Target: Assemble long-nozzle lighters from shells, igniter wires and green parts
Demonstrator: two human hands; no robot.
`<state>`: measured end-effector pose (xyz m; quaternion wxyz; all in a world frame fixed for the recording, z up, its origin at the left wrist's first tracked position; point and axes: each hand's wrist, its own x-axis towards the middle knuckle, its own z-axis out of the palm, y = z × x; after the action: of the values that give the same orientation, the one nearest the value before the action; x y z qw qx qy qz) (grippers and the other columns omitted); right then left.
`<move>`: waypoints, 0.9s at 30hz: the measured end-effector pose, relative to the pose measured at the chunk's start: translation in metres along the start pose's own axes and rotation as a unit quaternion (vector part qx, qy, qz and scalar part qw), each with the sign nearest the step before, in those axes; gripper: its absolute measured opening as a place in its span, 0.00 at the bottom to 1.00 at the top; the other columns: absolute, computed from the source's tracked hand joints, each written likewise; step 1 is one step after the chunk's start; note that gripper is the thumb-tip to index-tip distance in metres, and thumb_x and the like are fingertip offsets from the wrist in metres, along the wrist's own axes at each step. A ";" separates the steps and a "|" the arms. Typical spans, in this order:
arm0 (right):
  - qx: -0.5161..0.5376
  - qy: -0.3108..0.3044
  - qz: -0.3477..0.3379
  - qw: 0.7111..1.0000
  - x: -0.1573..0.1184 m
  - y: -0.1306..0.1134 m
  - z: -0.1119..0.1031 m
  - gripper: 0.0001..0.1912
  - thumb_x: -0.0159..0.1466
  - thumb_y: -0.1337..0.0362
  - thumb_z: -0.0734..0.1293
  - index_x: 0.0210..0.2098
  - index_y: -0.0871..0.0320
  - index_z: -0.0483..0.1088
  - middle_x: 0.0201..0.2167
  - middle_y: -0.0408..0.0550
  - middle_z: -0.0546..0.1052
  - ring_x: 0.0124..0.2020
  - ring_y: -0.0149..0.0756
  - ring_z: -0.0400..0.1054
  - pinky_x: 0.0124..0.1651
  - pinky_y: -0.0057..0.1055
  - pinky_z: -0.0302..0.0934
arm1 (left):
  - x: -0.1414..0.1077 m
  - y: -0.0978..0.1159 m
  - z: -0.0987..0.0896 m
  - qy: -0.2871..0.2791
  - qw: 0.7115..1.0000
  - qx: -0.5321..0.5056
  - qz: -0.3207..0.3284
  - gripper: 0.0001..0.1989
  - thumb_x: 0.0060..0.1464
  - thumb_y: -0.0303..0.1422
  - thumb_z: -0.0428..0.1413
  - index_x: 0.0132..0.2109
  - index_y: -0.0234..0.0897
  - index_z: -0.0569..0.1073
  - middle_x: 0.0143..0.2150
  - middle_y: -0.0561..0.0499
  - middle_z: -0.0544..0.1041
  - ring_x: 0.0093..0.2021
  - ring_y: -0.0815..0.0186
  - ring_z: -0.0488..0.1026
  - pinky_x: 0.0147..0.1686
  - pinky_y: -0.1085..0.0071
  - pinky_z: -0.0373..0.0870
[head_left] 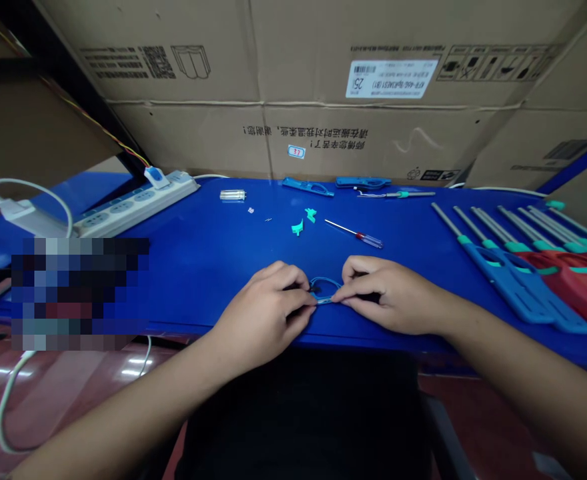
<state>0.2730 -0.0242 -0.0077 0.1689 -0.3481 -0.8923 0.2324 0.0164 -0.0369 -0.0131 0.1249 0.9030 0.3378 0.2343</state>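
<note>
Low on the blue table, my left hand (pixel 273 303) and my right hand (pixel 388 293) meet from either side at a thin blue loop, which looks like a wire (pixel 326 280). A small black part (pixel 315 289) is next to my left fingertips. My left thumb and fingers pinch the loop's left end, and my right thumb and forefinger pinch its right end. Fingers hide part of it. Beyond them lie a screwdriver (pixel 368 240), a green trigger-like piece (pixel 298 228) and a smaller green piece (pixel 311 215).
At the back lie two blue casing halves (pixel 307 187) (pixel 363 182), a metal rod with a green collar (pixel 403 194) and a clear cartridge (pixel 232 195). Several long-necked lighters (pixel 518 287) fill the right. A power strip (pixel 136 207) stands left; a cardboard wall (pixel 293 80) rises behind.
</note>
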 end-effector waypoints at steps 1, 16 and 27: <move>0.000 -0.002 0.000 1.000 0.000 0.000 0.000 0.13 0.68 0.67 0.65 0.47 0.51 0.80 0.40 0.47 0.72 0.39 0.33 0.69 0.42 0.32 0.63 | -0.001 0.000 0.000 -0.001 1.000 0.004 0.003 0.09 0.63 0.29 0.56 0.44 0.40 0.81 0.45 0.47 0.76 0.46 0.62 0.71 0.47 0.61 0.70; -0.138 0.056 0.041 0.988 0.056 0.011 -0.034 0.11 0.66 0.64 0.65 0.44 0.57 0.79 0.40 0.49 0.81 0.39 0.38 0.73 0.44 0.36 0.65 | -0.002 0.001 0.001 -0.003 0.993 -0.093 -0.068 0.08 0.60 0.26 0.56 0.41 0.40 0.80 0.46 0.48 0.76 0.47 0.63 0.74 0.50 0.62 0.71; -0.241 0.078 0.136 0.958 0.136 0.034 -0.024 0.12 0.62 0.69 0.66 0.42 0.62 0.80 0.37 0.55 0.82 0.39 0.44 0.75 0.42 0.36 0.65 | -0.006 0.001 0.003 0.013 0.993 -0.103 -0.059 0.08 0.60 0.26 0.56 0.42 0.39 0.79 0.46 0.48 0.76 0.47 0.64 0.72 0.50 0.63 0.69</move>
<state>0.2072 0.1007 0.0129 0.1163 -0.5140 -0.8498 0.0034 0.0142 -0.0417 -0.0175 0.2263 0.8605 0.3665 0.2721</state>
